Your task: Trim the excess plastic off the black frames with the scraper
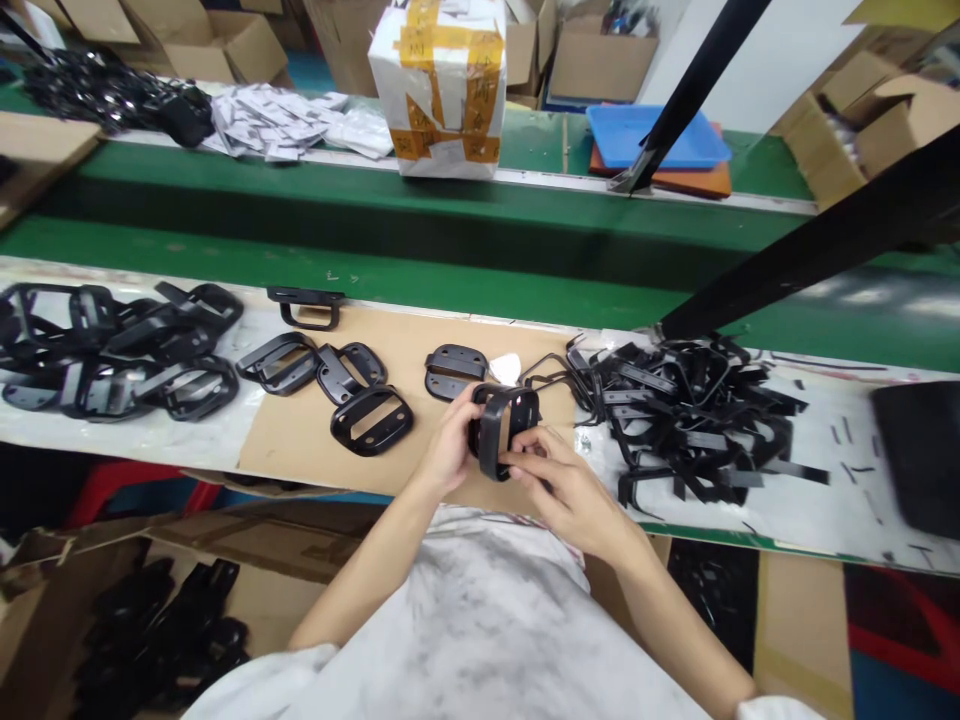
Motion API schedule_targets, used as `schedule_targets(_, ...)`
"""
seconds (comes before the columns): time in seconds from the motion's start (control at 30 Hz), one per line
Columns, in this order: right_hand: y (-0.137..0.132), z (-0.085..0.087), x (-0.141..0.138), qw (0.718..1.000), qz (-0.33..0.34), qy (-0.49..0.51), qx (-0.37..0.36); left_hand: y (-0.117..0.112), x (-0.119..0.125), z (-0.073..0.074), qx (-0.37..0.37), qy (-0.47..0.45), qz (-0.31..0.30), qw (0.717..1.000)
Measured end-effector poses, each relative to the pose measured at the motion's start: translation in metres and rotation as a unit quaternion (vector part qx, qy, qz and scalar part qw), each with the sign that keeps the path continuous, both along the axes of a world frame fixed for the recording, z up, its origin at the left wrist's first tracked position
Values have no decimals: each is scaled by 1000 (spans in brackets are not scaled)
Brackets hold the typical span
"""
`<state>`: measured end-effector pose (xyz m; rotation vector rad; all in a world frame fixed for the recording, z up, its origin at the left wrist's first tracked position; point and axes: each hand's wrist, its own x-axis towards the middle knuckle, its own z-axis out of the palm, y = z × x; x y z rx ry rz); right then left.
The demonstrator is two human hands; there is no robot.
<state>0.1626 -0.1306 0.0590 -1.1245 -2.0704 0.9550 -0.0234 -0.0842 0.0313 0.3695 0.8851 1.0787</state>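
Between my two hands, just above the cardboard sheet (300, 460), is a black bracket (493, 432) with a curved strap and a plate with holes. My left hand (448, 440) is closed round its left side. On the right, the fingers of my right hand (551, 470) are bent against the plate and strap; whether they pinch a small part is hidden. A similar black bracket (456, 372) lies just beyond, beside a small white piece (505, 368). Left of my hands, several more rest on the cardboard, including an oval plate with a slot (372, 420).
A heap of black bent straps (690, 410) lies at right, a pile of black brackets (112, 350) at left. Behind runs a green conveyor (450, 265) with a taped white box (442, 90) and blue tray (652, 137) past it. A black post (795, 250) slants across the right.
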Motion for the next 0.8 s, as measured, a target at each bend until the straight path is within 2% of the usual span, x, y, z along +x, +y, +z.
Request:
schedule_targets(0.1, -4, -7, 2, 988, -123, 88, 27, -7, 2, 12, 15, 38, 13, 999)
schedule_targets(0.17, -6, -11, -1, 974, -170, 147, 24, -12, 7, 21, 21, 41, 3, 999)
schedule_targets(0.23, -7, -13, -6, 973, -156, 171, -14, -16, 12, 27, 36, 32, -17, 999)
schedule_targets(0.33, -6, -12, -13, 976, -145, 153, -49, -20, 17, 31, 36, -11, -41, 998)
schedule_targets(0.43, -3, -8, -15, 968, -157, 186, -58, -20, 14, 29, 11, -71, -58, 996)
schedule_targets(0.53, -2, -4, -13, 958, -149, 224, -100, -17, 6, 26, -25, -112, -81, 990)
schedule_targets(0.67, -1, -2, -9, 952, -124, 246, -136, -12, -6, 21, -96, -191, -137, 967)
schedule_targets(0.8, 2, -1, -4, 952, -96, 252, -146, -13, -9, 16, -120, -197, -148, 962)
